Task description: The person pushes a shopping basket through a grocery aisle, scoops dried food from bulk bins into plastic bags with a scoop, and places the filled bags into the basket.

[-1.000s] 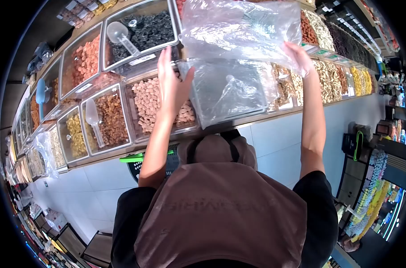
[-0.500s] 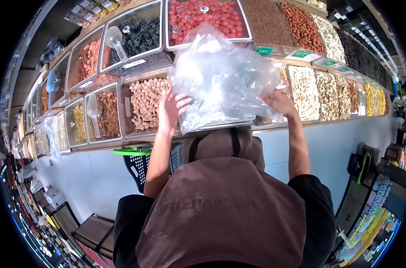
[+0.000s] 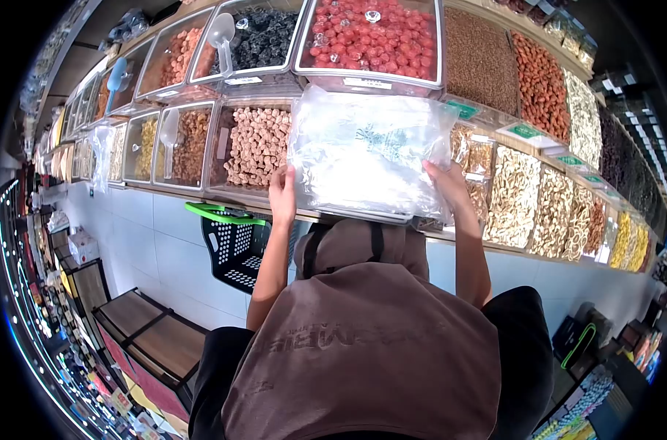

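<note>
A clear plastic bag with a green print lies spread flat over a bin at the front edge of the counter. My left hand is at the bag's left edge, its fingers pressed together there. At the right side, my right hand has its thumb on top of the bag and its fingers closed round the edge. What lies in the bin under the bag is hidden. Left of the bag stands a bin of pale pink nuts; behind it is a lidded bin of red fruit.
Bins of dark fruit, brown seeds and pale dried slices line the counter. A black basket with a green handle stands on the floor to the left. A low brown rack is at the lower left.
The bag was raised and crumpled and now lies flatter over the bin. My left hand, apart from the bag before, has come to its left edge; my right hand still grips the right side.
</note>
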